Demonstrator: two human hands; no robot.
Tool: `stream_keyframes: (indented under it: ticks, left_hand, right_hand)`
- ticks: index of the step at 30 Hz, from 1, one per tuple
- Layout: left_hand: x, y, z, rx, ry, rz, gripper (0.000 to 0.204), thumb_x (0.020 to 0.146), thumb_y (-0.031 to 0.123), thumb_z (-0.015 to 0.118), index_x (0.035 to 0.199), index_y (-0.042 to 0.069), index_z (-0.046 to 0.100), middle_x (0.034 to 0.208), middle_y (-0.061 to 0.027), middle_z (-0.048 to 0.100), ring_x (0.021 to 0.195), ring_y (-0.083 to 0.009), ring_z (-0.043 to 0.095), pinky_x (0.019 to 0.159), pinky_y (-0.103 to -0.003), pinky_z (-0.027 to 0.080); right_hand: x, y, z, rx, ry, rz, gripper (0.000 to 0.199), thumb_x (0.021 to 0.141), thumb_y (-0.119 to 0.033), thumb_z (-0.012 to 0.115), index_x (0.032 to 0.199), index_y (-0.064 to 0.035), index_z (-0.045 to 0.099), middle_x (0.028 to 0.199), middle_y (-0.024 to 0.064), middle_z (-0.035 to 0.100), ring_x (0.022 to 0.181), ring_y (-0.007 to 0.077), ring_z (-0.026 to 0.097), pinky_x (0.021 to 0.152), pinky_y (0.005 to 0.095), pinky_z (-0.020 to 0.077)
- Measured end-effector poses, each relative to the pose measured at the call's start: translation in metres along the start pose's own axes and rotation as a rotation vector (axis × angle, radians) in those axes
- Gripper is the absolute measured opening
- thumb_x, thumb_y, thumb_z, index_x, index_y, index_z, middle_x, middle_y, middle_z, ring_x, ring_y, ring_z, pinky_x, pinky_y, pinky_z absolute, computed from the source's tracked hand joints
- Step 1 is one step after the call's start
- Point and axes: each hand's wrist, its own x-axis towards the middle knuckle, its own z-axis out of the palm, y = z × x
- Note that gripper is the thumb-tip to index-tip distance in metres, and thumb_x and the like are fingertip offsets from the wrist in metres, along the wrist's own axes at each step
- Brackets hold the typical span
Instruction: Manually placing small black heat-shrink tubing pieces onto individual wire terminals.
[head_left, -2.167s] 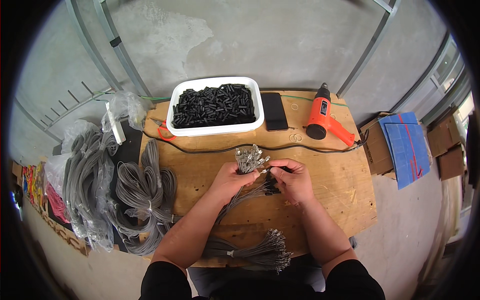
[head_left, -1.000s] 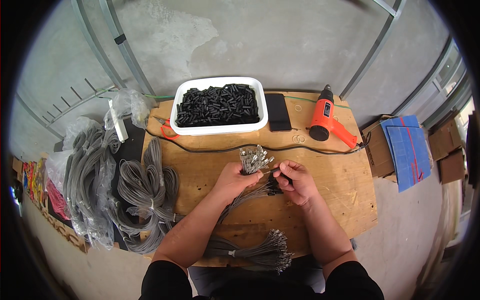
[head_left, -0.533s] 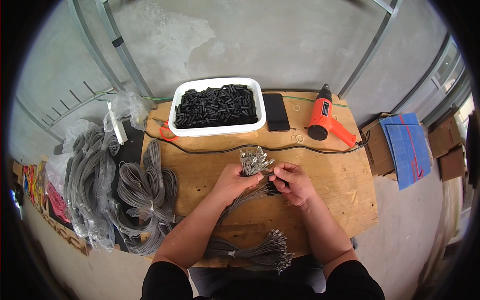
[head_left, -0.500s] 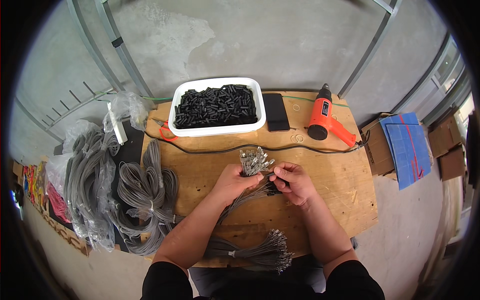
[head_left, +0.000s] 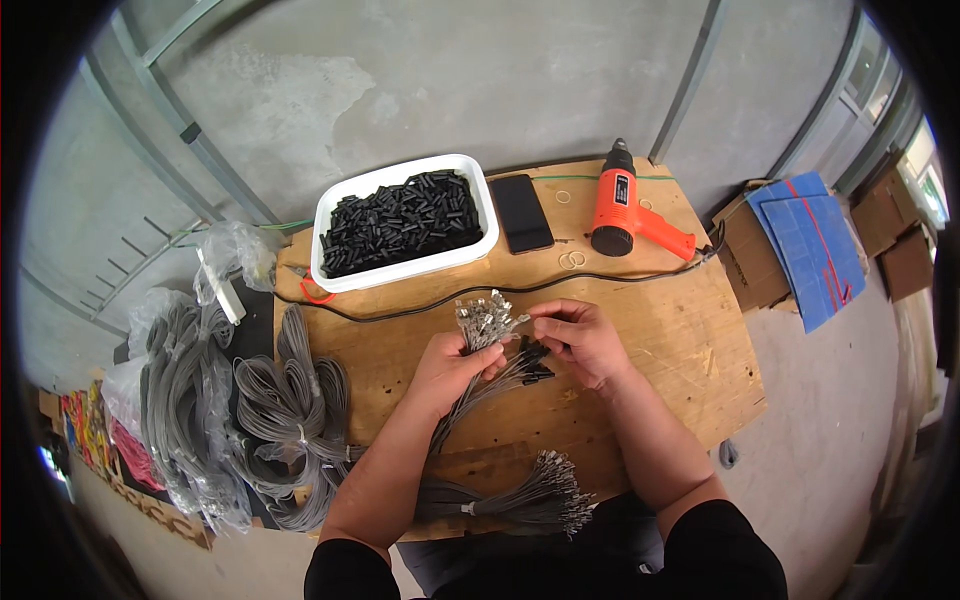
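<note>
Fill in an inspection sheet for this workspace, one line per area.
Surface: wooden table, scratched and dark-spotted.
Job's things: wire bundle with metal ends, held up; black-tipped wires beside it.
Clutter: tub of black sleeves, phone, heat gun, pliers, rings.
Hands: left hand closed around the wire bundle; right hand beside the metal ends, grip on anything unclear.
Cables: black cord winding across behind the hands; gray coils at left; tied bundle at the near edge.
Surroundings: gray wall behind; blue sheets and boxes at right.
</note>
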Motion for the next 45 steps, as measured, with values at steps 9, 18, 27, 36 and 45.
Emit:
stream_keyframes:
  ticks: [9, 18, 27, 36, 45]
  left_hand:
    - [0.000, 0.001, 0.008, 0.090, -0.091, -0.088, 0.022, 0.095, 0.011, 0.066, 0.113, 0.000, 0.068, 0.085, -0.0053, 0.071, 0.063, -0.0071, 0.058, 0.058, -0.022, 0.048]
    - [-0.001, 0.003, 0.011, -0.018, -0.038, -0.084, 0.025, 0.096, 0.019, 0.063, 0.108, -0.002, 0.068, 0.080, -0.0093, 0.069, 0.060, -0.0122, 0.057, 0.054, -0.026, 0.045]
    - [-0.004, 0.004, 0.006, -0.119, -0.096, -0.052, 0.029, 0.096, 0.024, 0.063, 0.106, -0.002, 0.068, 0.081, -0.0113, 0.068, 0.061, -0.0143, 0.059, 0.054, -0.026, 0.044]
    - [0.000, -0.002, 0.004, -0.005, -0.002, -0.039, 0.019, 0.095, 0.013, 0.066, 0.106, -0.001, 0.069, 0.082, -0.0076, 0.069, 0.063, -0.0116, 0.061, 0.055, -0.024, 0.049]
    - [0.003, -0.003, 0.008, -0.016, 0.128, -0.104, 0.017, 0.088, 0.007, 0.073, 0.102, -0.002, 0.068, 0.083, -0.0102, 0.071, 0.067, -0.0158, 0.065, 0.060, -0.027, 0.053]
  right_hand:
    - [-0.006, 0.003, 0.006, -0.070, -0.066, -0.082, 0.012, 0.092, -0.007, 0.070, 0.102, -0.0004, 0.067, 0.073, -0.0017, 0.062, 0.056, 0.0030, 0.046, 0.049, 0.0190, 0.0345]
    - [-0.009, -0.001, 0.009, -0.026, -0.022, -0.086, 0.017, 0.093, -0.009, 0.069, 0.108, -0.0005, 0.067, 0.077, 0.0004, 0.063, 0.056, 0.0036, 0.046, 0.049, 0.0191, 0.0346]
    - [-0.006, 0.007, 0.005, -0.013, -0.148, 0.121, 0.024, 0.089, -0.005, 0.071, 0.111, 0.0031, 0.065, 0.084, 0.0052, 0.066, 0.064, 0.0066, 0.054, 0.056, 0.0202, 0.0417]
    - [-0.005, 0.013, 0.008, -0.159, -0.112, 0.004, 0.012, 0.087, -0.004, 0.072, 0.096, 0.0014, 0.066, 0.083, 0.0057, 0.068, 0.073, 0.0116, 0.062, 0.066, 0.0238, 0.0484]
    - [-0.006, 0.026, 0.006, -0.441, -0.029, -0.320, 0.006, 0.083, -0.002, 0.071, 0.084, 0.0016, 0.067, 0.079, 0.0056, 0.069, 0.073, 0.0085, 0.060, 0.070, 0.0257, 0.0511]
